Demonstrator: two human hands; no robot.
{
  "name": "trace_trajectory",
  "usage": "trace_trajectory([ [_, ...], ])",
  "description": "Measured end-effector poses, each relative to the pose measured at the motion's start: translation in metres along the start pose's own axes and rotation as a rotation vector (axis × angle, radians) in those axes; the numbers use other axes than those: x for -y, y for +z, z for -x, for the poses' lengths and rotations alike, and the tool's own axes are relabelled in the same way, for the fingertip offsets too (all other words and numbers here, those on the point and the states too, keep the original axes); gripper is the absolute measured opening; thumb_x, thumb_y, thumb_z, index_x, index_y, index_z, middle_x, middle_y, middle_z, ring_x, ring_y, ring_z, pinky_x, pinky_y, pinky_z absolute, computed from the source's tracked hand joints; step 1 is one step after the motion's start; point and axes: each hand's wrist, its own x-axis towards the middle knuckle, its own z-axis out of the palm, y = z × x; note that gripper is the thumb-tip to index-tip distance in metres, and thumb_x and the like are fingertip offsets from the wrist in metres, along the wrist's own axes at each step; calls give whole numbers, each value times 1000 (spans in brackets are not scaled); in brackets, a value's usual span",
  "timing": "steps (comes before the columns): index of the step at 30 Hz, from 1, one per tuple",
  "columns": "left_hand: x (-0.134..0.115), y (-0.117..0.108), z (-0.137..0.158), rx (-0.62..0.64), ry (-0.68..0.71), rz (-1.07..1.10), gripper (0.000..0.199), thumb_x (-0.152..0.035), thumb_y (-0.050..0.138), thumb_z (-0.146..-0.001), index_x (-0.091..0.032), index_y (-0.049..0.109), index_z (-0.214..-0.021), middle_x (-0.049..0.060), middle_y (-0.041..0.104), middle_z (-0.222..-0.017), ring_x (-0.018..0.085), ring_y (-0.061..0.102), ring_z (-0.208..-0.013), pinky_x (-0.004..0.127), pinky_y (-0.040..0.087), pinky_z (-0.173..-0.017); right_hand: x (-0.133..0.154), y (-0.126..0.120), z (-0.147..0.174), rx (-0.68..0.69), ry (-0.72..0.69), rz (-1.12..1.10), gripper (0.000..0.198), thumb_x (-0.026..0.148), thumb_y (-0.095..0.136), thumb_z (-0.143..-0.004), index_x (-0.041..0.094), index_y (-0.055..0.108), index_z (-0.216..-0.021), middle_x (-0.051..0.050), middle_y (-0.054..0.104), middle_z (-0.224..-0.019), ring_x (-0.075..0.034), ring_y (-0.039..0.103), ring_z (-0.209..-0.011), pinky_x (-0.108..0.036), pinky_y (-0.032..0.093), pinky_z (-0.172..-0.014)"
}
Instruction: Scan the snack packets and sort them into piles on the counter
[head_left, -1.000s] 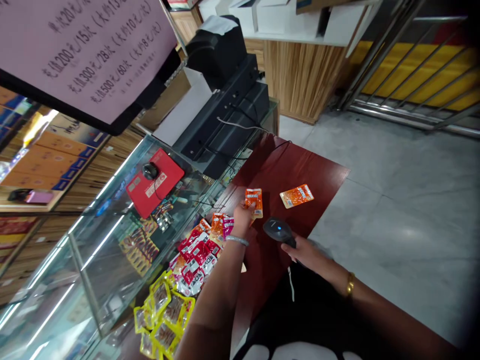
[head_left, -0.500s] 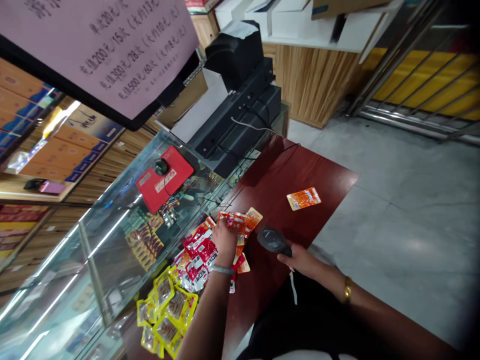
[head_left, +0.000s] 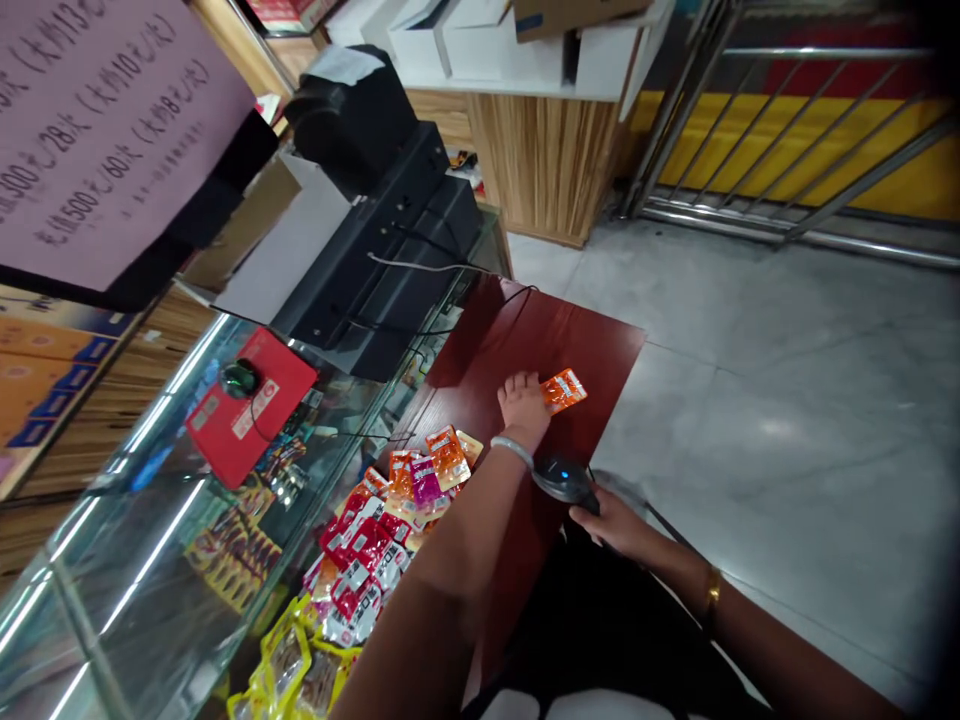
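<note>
My left hand [head_left: 525, 408] lies over the dark red tabletop with its fingers stretched out. It is right beside an orange snack packet [head_left: 564, 390], whose near edge it seems to touch; what is under the palm is hidden. My right hand [head_left: 611, 520] is wrapped round the handle of a dark barcode scanner [head_left: 562, 482], which shows a small blue light. To the left is a pile of orange, purple and red-and-white snack packets [head_left: 367, 545]. Yellow-edged packets [head_left: 296, 660] lie at its lower end, partly behind my left forearm.
A glass display counter [head_left: 157, 480] runs along the left, bearing a red mat [head_left: 251, 420] with a black mouse [head_left: 240, 378]. Black equipment [head_left: 390, 230] with cables stands beyond the dark red table [head_left: 525, 330]. A metal railing [head_left: 787, 215] is at the far right.
My left hand has left the packet pile and moved up and right to the lone orange packet. The scanner stays in my right hand and now shows a blue light. The view has shifted right.
</note>
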Motion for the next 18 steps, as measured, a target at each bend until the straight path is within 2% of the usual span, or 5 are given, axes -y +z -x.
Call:
trace_trajectory([
  [4, -3, 7, -3, 76, -56, 10, 48, -38, 71, -77, -18, 53, -117, 16, 61, -119, 31, 52, -118, 43, 37, -99, -4, 0, 2, -21, -1, -47, 53, 57, 56, -82, 19, 51, -119, 10, 47, -48, -12, 45, -38, -23, 33, -42],
  [6, 10, 10, 3, 139, -150, 131, 39, -34, 67, -82, -18, 53, -115, 13, 67, -105, 26, 61, -104, 37, 43, -91, -2, 3, 2, -23, -1, -29, 51, 58, 56, -81, 19, 54, -114, 10, 47, -47, -12, 45, -38, -23, 33, -42],
  [8, 31, 12, 15, 143, -241, 337, 28, -28, 60, -87, -20, 54, -113, 9, 70, -100, 21, 66, -93, 31, 47, -83, 2, 5, 2, -13, -3, 9, 51, 60, 56, -81, 18, 55, -110, 9, 47, -45, -12, 45, -38, -24, 33, -42],
  [13, 95, 9, 64, -85, -405, 839, 26, -22, 54, -87, -18, 56, -113, 8, 72, -98, 17, 69, -85, 28, 52, -75, 29, 15, 4, 74, -37, 97, 56, 61, 55, -82, 15, 55, -115, 9, 46, -44, -12, 44, -39, -23, 31, -42],
  [18, 140, -7, 121, -284, -470, 1055, 27, -24, 54, -85, -18, 56, -111, 8, 72, -99, 17, 70, -82, 29, 55, -74, 57, 39, 2, 117, -95, 160, 52, 53, 61, -81, 15, 59, -118, 5, 55, -50, -14, 51, -46, -24, 38, -47],
])
